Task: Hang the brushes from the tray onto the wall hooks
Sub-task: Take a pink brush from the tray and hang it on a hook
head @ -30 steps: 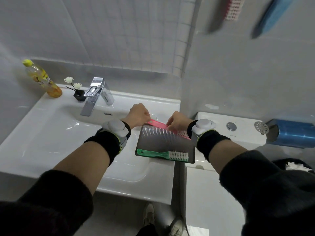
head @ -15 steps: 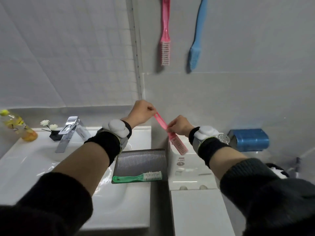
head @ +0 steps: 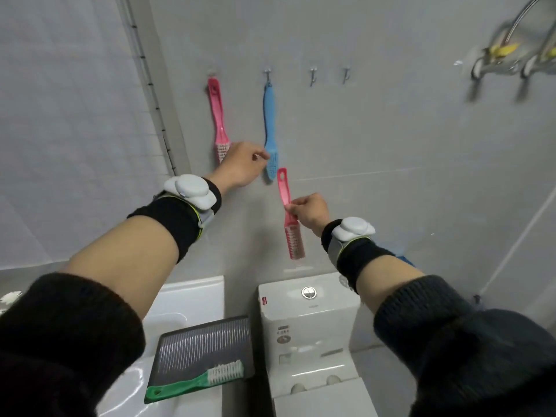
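My right hand (head: 310, 212) grips a pink brush (head: 289, 213) by the middle of its handle, upright, hole end up and bristles down, in front of the grey wall. My left hand (head: 242, 165) is raised beside it, fingers loosely closed with nothing in them, just below two hung brushes. A pink brush (head: 219, 115) and a blue brush (head: 270, 124) hang from the two left wall hooks. Two bare hooks (head: 313, 76) (head: 346, 74) sit to their right, above the held brush. A green brush (head: 195, 383) lies on the dark ribbed tray (head: 204, 341) below.
The tray rests on the right end of a white sink (head: 186, 299). A white toilet cistern (head: 310, 308) stands directly under the held brush. A metal shower fitting (head: 508, 60) is mounted on the wall at the upper right.
Both hands rose from the tray to the wall. My left hand let go of the pink brush's end; my right hand turned the brush upright and carried it up toward the hooks.
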Motion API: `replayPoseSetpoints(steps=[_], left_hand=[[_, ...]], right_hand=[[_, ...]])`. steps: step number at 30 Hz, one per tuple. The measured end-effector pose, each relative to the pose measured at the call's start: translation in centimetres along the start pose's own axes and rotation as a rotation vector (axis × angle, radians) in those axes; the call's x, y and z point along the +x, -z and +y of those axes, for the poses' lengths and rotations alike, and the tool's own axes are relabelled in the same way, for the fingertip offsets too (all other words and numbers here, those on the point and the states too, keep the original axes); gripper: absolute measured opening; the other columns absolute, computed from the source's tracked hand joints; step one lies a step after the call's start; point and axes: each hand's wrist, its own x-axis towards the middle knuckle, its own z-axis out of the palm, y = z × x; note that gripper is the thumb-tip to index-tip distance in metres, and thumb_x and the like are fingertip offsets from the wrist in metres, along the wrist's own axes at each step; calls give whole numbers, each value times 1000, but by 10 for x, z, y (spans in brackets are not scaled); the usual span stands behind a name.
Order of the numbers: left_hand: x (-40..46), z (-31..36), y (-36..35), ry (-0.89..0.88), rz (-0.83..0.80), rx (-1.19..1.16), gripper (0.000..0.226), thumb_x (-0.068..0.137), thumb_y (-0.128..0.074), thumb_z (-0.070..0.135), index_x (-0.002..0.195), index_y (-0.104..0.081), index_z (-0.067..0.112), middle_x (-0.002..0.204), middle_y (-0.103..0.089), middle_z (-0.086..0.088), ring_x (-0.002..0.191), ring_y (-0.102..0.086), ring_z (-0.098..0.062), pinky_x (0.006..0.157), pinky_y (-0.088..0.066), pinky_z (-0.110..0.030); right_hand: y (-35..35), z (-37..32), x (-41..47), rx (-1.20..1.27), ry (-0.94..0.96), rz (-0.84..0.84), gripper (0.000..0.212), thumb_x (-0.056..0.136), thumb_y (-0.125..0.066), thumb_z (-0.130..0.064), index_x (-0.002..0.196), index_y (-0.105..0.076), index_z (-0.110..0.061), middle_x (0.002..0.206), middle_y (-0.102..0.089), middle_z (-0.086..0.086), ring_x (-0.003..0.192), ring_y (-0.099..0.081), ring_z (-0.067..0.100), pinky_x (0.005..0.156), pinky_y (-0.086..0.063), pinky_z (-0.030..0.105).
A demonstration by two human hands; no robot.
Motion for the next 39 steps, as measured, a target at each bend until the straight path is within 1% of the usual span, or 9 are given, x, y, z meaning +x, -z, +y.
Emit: replayPoseSetpoints(steps=[3,6,10,17,21,24,28,33,39], left_hand=[[33,19,20,-73,71,35,23,91,-62,14,110,-76,11,112,-73,-10,103,-65,-26,86,-43,-21],[70,32,39,-169,123,112,24,92,-61,17,111,-74,13,119,-71,-8,113,-60,-29,102,-44,-34],[112,44,60,-246,202,231,27,89,-60,20,113,-73,18,127,-66,-7,121,-54,-33,106,-40,-40],[159,52,82,-180,306,368,49,91,-52,19,140,-52,19,160,-29,-10,144,-29,-33,117,-25,-43],[181,50,86,-149,334,448,55,90,-51,14,144,-42,16,165,-11,-14,151,-13,-35,121,-19,-46],[184,43,84,-117,339,449,60,88,-50,10,146,-37,18,166,-3,-13,153,-6,-34,121,-18,-45],[187,34,77,-159,358,459,68,84,-52,9,149,-33,18,166,-1,-14,153,-3,-36,122,-18,-46],[190,31,76,-165,385,467,70,81,-53,8,147,-34,20,166,-4,-13,152,-6,-36,120,-21,-46],[188,31,78,-152,366,448,71,81,-52,7,148,-33,21,166,-2,-10,153,-4,-33,120,-21,-45]], right_hand=[[15,-25,16,50,32,65,28,81,-73,-31,54,-70,-27,77,-77,4,73,-69,19,85,-60,46],[31,-53,33,104,66,153,22,82,-70,-38,61,-73,-31,80,-78,0,84,-74,22,89,-58,44],[51,-83,56,132,88,254,31,82,-66,-41,53,-68,-32,73,-77,-4,83,-72,22,93,-53,43],[80,-108,89,201,79,329,27,83,-66,-38,59,-71,-27,77,-78,1,86,-73,26,93,-55,45],[89,-116,106,199,95,343,29,84,-66,-36,57,-71,-27,78,-78,2,88,-73,27,95,-53,47],[91,-119,108,200,106,322,21,84,-67,-36,65,-74,-31,79,-78,-1,90,-73,25,96,-53,46],[88,-117,113,198,105,303,17,84,-67,-36,74,-78,-29,79,-78,-1,90,-73,25,97,-53,45],[82,-110,118,199,69,309,23,83,-66,-39,62,-71,-33,80,-77,-3,89,-72,24,97,-52,45],[79,-108,122,190,74,320,20,82,-67,-39,66,-71,-27,83,-77,-3,90,-71,23,94,-54,43]])
